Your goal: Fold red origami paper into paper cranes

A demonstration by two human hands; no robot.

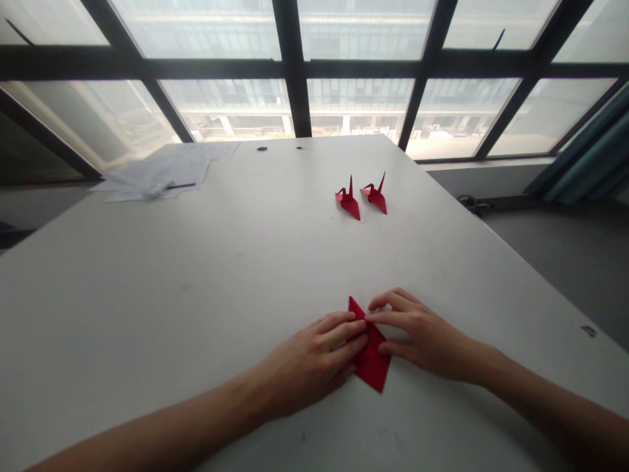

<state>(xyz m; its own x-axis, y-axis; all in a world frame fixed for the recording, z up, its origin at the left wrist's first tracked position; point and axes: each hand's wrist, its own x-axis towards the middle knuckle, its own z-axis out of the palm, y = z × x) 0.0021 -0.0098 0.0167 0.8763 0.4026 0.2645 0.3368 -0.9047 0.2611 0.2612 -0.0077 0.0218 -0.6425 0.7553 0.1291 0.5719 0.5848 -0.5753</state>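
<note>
A folded piece of red paper (376, 364) lies on the white table, pointed at its far end and wider toward me. My left hand (319, 351) rests over its left side, fingers stretched out flat on the paper and covering part of it. At the right edge is my right hand (417, 328), its fingers apart; the index fingertip meets the paper near the left fingertips and the thumb touches the right corner. Farther back stand two finished red paper cranes, one crane (350, 202) left of the other crane (376, 198).
Several white paper sheets (167, 167) lie at the table's far left, with a dark pen (181, 186) on them. A round dark cap (262, 149) sits near the back edge. Large windows stand behind the table (196, 262); a blue curtain (584, 151) hangs right.
</note>
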